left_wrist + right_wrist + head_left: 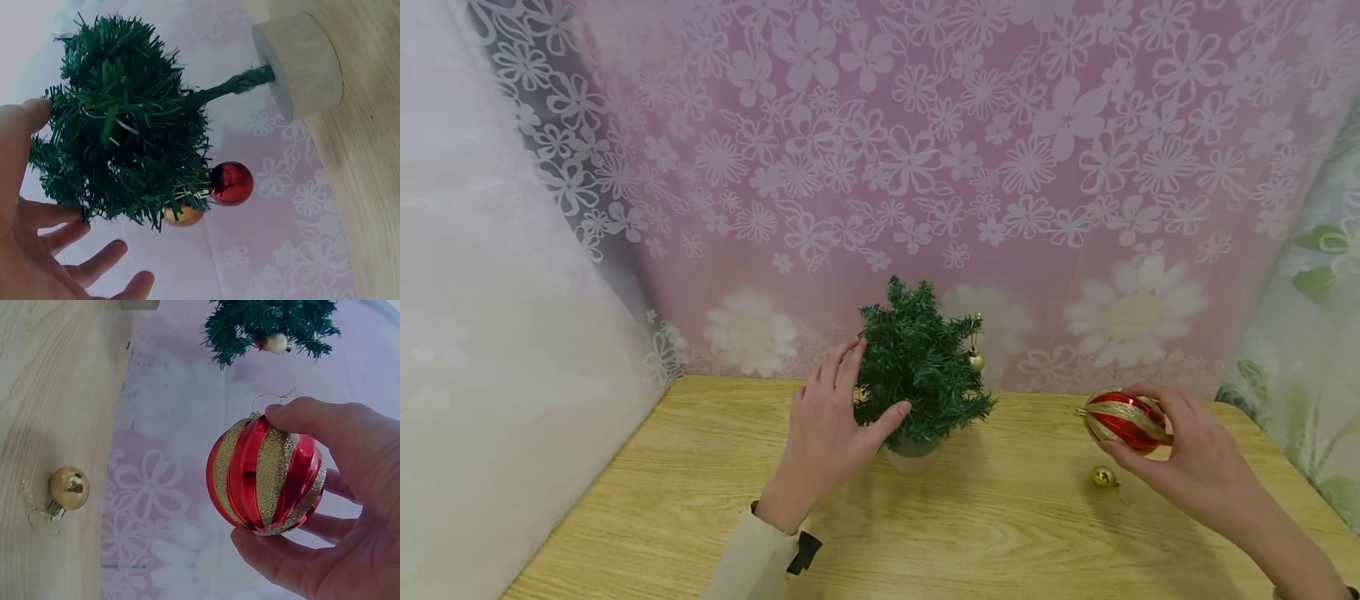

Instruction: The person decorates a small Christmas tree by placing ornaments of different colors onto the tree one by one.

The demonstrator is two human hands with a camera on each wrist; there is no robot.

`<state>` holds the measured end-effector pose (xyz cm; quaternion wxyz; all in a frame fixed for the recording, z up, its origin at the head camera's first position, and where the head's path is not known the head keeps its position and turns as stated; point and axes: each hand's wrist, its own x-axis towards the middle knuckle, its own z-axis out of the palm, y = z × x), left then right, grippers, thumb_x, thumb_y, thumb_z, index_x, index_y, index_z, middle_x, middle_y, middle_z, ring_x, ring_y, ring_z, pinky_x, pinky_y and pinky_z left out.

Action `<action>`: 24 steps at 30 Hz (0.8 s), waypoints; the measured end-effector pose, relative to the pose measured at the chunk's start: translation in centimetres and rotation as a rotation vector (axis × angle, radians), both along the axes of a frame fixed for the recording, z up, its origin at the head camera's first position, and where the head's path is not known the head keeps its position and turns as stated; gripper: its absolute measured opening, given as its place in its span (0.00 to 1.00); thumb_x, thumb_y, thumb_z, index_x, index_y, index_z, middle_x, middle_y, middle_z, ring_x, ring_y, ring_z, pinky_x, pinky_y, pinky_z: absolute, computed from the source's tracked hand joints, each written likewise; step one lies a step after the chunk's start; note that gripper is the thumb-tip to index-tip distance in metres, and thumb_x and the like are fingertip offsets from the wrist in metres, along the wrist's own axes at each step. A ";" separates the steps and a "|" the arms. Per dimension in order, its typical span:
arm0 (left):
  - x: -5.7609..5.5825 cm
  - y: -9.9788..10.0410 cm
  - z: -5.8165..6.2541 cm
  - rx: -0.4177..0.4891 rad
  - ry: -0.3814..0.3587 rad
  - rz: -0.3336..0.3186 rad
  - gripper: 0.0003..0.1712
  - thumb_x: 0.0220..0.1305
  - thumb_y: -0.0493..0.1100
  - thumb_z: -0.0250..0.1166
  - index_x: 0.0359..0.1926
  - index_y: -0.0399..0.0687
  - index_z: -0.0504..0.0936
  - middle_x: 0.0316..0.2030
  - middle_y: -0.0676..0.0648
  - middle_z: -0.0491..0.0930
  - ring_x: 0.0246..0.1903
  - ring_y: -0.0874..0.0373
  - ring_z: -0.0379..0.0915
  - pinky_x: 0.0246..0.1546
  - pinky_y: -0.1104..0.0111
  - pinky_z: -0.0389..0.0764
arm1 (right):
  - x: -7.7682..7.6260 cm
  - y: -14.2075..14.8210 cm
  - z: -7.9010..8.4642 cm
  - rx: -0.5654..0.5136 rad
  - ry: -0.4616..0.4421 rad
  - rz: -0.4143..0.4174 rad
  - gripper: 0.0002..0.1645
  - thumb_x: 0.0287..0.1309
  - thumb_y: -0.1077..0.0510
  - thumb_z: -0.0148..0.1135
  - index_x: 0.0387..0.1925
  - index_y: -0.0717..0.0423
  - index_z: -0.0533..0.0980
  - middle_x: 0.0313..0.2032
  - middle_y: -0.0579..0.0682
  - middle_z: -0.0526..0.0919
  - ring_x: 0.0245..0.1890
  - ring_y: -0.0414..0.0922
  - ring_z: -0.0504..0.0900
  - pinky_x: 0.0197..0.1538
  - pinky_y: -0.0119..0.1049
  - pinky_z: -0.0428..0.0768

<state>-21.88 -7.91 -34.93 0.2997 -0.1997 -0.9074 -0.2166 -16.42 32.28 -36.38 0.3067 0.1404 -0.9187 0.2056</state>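
Observation:
A small artificial Christmas tree stands upright on a round wooden base. My left hand is at the tree's left side, thumb and fingers spread, with fingertips touching the green branches. In my right hand I hold a large red bauble with gold glitter stripes, pinched between thumb and fingers above the table at the right. Its thin wire loop shows in the right wrist view. On the tree hang a gold bauble and a shiny red bauble; the red one is hidden in the head view.
A small gold bauble with a thread loop lies on the wooden table, below my right hand. Behind the table hangs a pink flowered curtain. Pale hangings flank the left and right sides.

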 end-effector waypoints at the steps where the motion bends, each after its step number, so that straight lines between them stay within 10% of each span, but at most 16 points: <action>1: -0.1 -0.1 0.1 0.010 -0.020 -0.009 0.52 0.63 0.73 0.64 0.78 0.50 0.63 0.74 0.47 0.65 0.65 0.40 0.71 0.51 0.40 0.78 | 0.1 -0.1 0.1 -0.005 0.004 0.003 0.45 0.34 0.60 0.87 0.57 0.58 0.74 0.49 0.61 0.78 0.43 0.47 0.77 0.30 0.27 0.75; 7: -0.8 0.1 0.0 0.054 -0.093 -0.069 0.50 0.63 0.71 0.64 0.77 0.50 0.64 0.73 0.47 0.66 0.66 0.40 0.70 0.57 0.38 0.76 | 0.7 -1.0 0.9 -0.076 -0.008 0.045 0.44 0.38 0.61 0.86 0.59 0.58 0.73 0.50 0.58 0.77 0.47 0.13 0.60 0.32 0.12 0.73; 24: 0.2 2.6 -0.1 0.214 0.109 -0.086 0.36 0.66 0.60 0.68 0.69 0.48 0.75 0.64 0.43 0.73 0.58 0.45 0.76 0.54 0.47 0.79 | 2.6 -5.5 3.1 -0.152 0.131 0.193 0.51 0.27 0.73 0.85 0.60 0.59 0.74 0.57 0.38 0.75 0.55 0.20 0.72 0.43 0.11 0.76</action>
